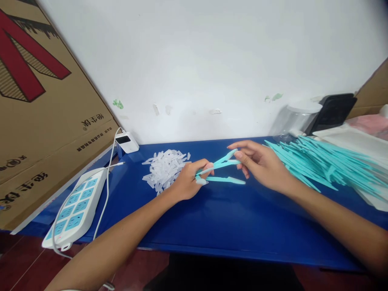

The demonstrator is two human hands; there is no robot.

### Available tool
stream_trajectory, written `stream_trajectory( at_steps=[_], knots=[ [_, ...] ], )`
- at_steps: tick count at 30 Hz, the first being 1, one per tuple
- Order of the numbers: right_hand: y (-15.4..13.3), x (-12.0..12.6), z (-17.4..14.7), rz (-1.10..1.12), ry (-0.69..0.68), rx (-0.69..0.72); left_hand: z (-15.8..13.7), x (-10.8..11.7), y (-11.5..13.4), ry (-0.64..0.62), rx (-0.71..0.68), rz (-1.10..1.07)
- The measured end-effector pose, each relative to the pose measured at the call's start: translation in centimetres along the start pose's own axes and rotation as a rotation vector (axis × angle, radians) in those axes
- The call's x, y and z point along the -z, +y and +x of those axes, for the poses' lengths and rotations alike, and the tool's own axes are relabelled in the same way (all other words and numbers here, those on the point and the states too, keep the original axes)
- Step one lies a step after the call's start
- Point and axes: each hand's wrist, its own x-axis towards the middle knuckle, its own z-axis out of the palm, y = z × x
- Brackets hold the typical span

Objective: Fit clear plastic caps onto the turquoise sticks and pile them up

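My left hand point(188, 180) is closed around several turquoise eyebrow razors point(222, 179), which fan out to the right from its fingers. At least one has a whitish cover over its end. Thumb and fingers of my right hand point(263, 165) pinch the far ends of the upper razors; exactly how many they touch is hard to tell. Just left of my left hand lies a heap of small translucent white plastic caps point(166, 169). Beyond my right hand spreads a large pile of similar turquoise razors point(329, 161).
On the left of the blue table point(230, 226) lie a white power strip point(100, 184) with cables and a small white device point(127, 142). A clear jar point(298, 119), a black stand point(335, 111) and a white bag point(360, 141) are at the right. A cardboard box point(60, 109) borders the left.
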Motion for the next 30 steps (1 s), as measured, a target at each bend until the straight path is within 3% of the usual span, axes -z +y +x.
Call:
stream_trajectory(
  at_steps=[6,9,13,19,30],
  knots=[
    [0.3,0.1,0.2,-0.081,0.042,0.021,0.0,-0.3,0.2,0.001,-0.004,0.016],
    [0.5,1.5,0.7,-0.090,0.056,0.040,0.1,0.2,0.0,0.005,-0.012,0.013],
    [0.4,4.0,1.5,-0.191,0.190,0.053,0.3,1.1,-0.6,0.011,-0.062,0.037],
    [0.1,4.1,1.5,-0.148,-0.130,-0.057,-0.2,0.4,-0.7,-0.059,-0.084,0.057],
    [-0.9,3.4,0.8,-0.153,-0.114,-0.091,-0.1,0.8,-0.4,-0.122,-0.087,0.020]
  ],
)
